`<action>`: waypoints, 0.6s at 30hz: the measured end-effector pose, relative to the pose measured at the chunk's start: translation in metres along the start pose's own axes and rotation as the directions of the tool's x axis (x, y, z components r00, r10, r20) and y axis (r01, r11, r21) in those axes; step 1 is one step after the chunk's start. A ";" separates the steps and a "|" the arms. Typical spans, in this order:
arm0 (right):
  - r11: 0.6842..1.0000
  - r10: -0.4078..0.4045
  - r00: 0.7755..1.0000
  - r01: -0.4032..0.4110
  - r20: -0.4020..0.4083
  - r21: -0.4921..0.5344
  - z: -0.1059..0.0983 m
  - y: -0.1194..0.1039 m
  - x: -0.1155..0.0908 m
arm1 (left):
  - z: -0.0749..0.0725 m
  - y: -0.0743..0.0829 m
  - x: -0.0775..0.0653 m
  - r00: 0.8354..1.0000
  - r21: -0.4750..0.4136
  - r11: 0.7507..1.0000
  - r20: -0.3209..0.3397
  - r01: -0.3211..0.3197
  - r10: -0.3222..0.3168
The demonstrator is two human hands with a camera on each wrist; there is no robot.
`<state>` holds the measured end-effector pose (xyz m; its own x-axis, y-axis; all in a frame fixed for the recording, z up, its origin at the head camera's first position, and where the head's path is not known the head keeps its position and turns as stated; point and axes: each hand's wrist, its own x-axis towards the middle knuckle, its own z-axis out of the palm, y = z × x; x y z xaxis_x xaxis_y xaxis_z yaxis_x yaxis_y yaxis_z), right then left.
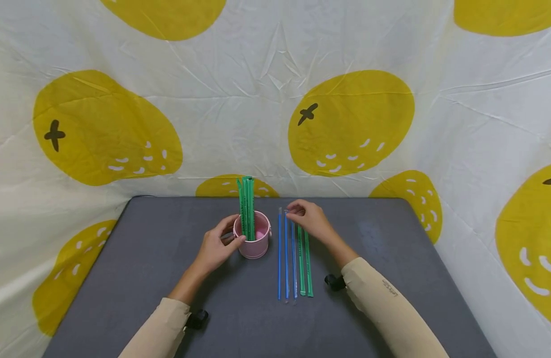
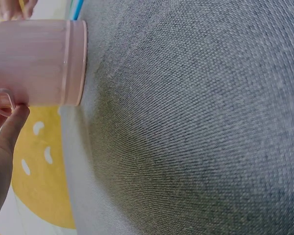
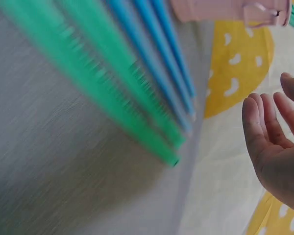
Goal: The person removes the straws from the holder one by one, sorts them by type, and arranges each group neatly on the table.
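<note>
A small pink bucket point(image 1: 254, 250) stands upright on the grey table, with several green wrapped straws point(image 1: 247, 209) rising out of it. My left hand point(image 1: 214, 250) holds the bucket from the left, fingers at the far side and thumb at the near rim; in the left wrist view, a fingertip touches its side by the wire handle. To the right of the bucket lie three blue straws point(image 1: 286, 258) in clear wrappers, with two green wrapped straws point(image 1: 309, 268) beside them. Over their far ends hovers my right hand point(image 1: 315, 219), fingers loosely bent and nothing between them in the right wrist view point(image 3: 279, 147).
The grey table point(image 1: 145, 258) ends at a far edge close behind the bucket. A white cloth point(image 1: 239, 134) printed with yellow fruit hangs behind and along the sides.
</note>
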<state>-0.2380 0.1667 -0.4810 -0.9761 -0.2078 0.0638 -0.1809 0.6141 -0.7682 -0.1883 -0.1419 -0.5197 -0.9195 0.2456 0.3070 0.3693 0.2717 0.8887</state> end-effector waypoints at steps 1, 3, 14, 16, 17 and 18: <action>1.000 -0.009 1.000 0.009 0.002 0.012 0.002 -0.004 0.003 | 0.000 0.000 0.000 1.000 0.004 1.000 0.001 0.000 0.000; 0.999 -0.030 1.000 0.029 0.010 0.039 0.007 -0.013 0.009 | 0.000 0.000 -0.001 1.000 0.009 1.000 0.003 -0.001 0.001; 0.967 -0.101 0.993 0.081 0.068 0.242 0.030 -0.049 0.038 | 0.001 -0.001 0.000 1.000 0.000 1.000 -0.003 0.018 -0.018; 0.956 -0.113 0.991 0.087 0.076 0.281 0.034 -0.052 0.041 | 0.001 0.001 0.000 1.000 0.003 1.000 -0.002 0.020 -0.020; 0.953 -0.116 0.990 0.089 0.076 0.290 0.035 -0.055 0.042 | 0.002 0.003 0.000 1.000 0.004 1.000 0.001 0.020 -0.020; 0.950 -0.116 0.990 0.089 0.075 0.299 0.036 -0.057 0.043 | 0.002 0.006 0.000 1.000 0.005 1.000 0.005 0.020 -0.020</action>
<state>-0.2654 0.0953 -0.4577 -0.9367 -0.3341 0.1044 -0.2223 0.3374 -0.9147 -0.1857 -0.1390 -0.5154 -0.9261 0.2449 0.2870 0.3512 0.2813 0.8931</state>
